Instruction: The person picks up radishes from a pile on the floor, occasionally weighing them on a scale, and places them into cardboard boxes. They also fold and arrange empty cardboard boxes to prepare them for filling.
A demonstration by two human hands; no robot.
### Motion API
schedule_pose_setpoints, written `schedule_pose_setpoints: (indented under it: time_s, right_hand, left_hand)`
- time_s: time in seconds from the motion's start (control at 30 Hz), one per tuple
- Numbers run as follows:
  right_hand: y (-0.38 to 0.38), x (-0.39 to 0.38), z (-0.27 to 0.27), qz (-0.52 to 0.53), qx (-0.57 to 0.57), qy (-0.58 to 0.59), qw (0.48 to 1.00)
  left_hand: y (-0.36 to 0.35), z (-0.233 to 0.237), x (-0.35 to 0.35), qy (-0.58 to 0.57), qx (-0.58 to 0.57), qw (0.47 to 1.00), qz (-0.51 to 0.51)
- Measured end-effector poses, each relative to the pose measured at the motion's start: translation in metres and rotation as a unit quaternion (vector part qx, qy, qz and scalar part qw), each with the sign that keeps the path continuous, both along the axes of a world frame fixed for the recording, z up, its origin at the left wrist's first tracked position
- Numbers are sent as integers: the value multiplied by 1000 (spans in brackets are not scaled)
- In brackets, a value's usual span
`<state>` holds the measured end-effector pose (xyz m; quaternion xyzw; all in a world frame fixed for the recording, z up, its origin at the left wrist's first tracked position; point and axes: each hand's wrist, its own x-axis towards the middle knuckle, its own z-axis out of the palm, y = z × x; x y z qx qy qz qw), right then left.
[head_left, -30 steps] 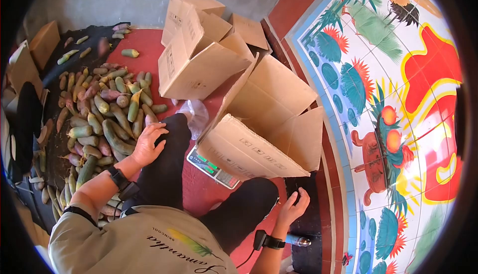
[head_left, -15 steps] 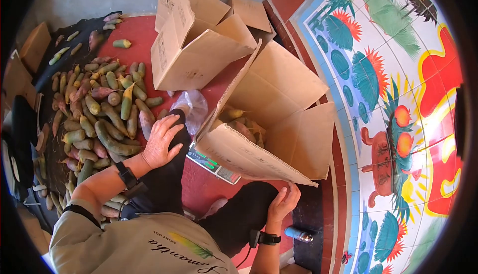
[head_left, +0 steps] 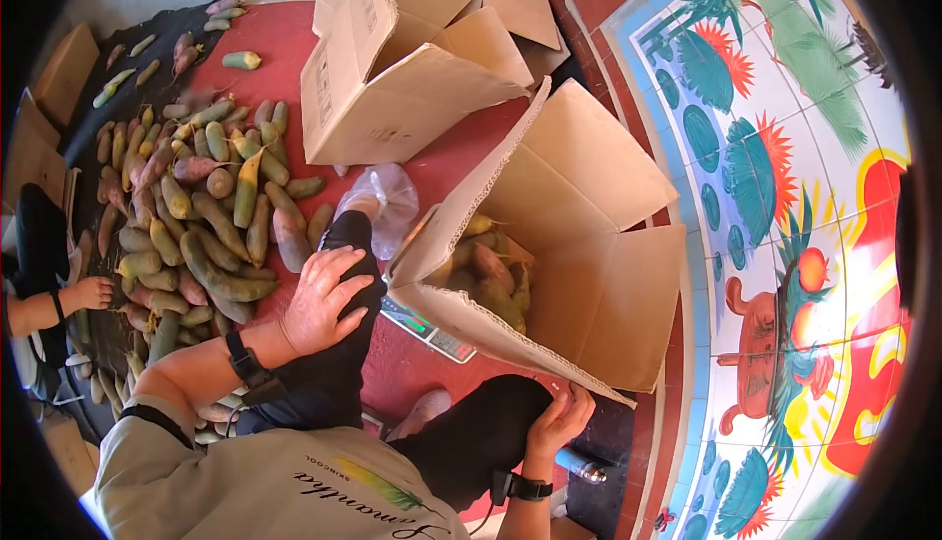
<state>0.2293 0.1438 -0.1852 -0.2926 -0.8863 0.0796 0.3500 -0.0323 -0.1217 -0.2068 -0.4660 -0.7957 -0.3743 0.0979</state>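
Observation:
My left hand (head_left: 329,295) rests on my left knee, fingers spread, with nothing in it. To its left lies a large heap of long green and pinkish vegetables (head_left: 221,285) that look like radishes. My right hand (head_left: 562,420) is by my right knee, fingers loosely bent, close to the lower edge of a cardboard box (head_left: 589,275); whether the fingertips touch the flap I cannot make out. Inside the open box, more of these radishes (head_left: 496,275) show at the bottom. A scale (head_left: 432,334) with a lit green display shows under the box's near side.
Another person's hand (head_left: 93,293) reaches in at the heap's left edge. More open cardboard boxes (head_left: 392,99) stand at the back. A clear plastic bag (head_left: 388,202) lies past my left knee, and a metallic-capped bottle (head_left: 579,463) is beside my right wrist. A painted tile wall (head_left: 726,246) closes the right side.
My view has shifted slightly, and more of the radishes inside the box now shows over its near flap. Another person's hand has appeared at the left. My own hands stay nearly where they were.

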Motion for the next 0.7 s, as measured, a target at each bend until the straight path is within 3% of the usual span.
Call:
schedule_pose_setpoints:
  time_s: [0.3, 0.7]
  right_hand:
    - [-12, 0, 12, -16, -1, -27, 1000]
    - [-39, -12, 26, 23, -5, 20, 1000]
  left_hand:
    - [4, -1, 0, -4, 7, 1000, -16]
    - [-5, -1, -3, 32, -11, 999, -6]
